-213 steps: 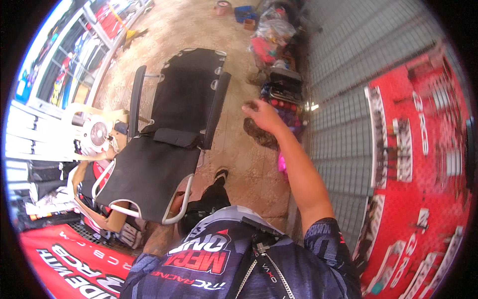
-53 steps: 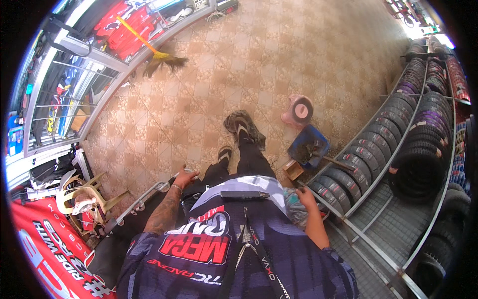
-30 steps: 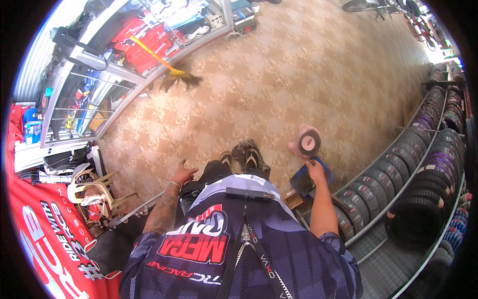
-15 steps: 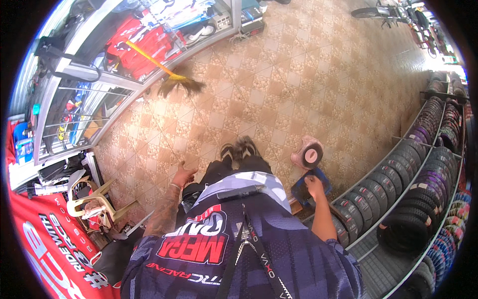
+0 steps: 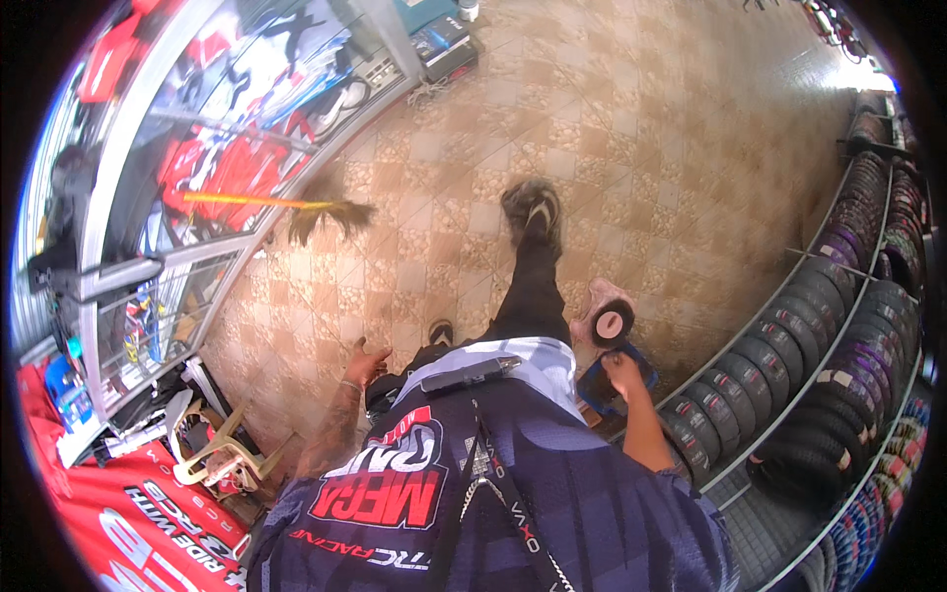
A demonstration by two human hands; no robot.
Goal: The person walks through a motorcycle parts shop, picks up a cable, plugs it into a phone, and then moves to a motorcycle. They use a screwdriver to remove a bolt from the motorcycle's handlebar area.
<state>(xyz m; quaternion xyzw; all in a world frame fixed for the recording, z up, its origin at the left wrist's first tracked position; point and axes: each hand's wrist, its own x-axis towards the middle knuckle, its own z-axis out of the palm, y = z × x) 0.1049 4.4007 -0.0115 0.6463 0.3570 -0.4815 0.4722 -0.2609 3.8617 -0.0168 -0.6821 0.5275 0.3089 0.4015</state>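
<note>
My right hand (image 5: pixel 621 373) is closed on the rim of a blue open-topped container (image 5: pixel 646 367), held low at my right side. Just beyond it is a pale pink thing (image 5: pixel 596 299) carrying a black ring with a pink centre (image 5: pixel 612 324); I cannot make out its kind or whether it rests in the container. My left hand (image 5: pixel 367 363) hangs beside my left hip with its fingers apart and nothing visible in it. One of my legs is stretched forward on the tiled floor (image 5: pixel 631 168), the other foot behind it.
A glass display case (image 5: pixel 168 259) with folded clothing runs along the left. Against it leans a yellow-handled broom (image 5: pixel 256 200). A beige plastic chair (image 5: pixel 222 439) and red banner (image 5: pixel 158 523) are nearer. Racks of tyres (image 5: pixel 760 360) curve along the right.
I have stepped forward, one leg now well ahead. The case, broom and chair have shifted in view. The blue container and pink thing stay by my right hand; my left hand stays open.
</note>
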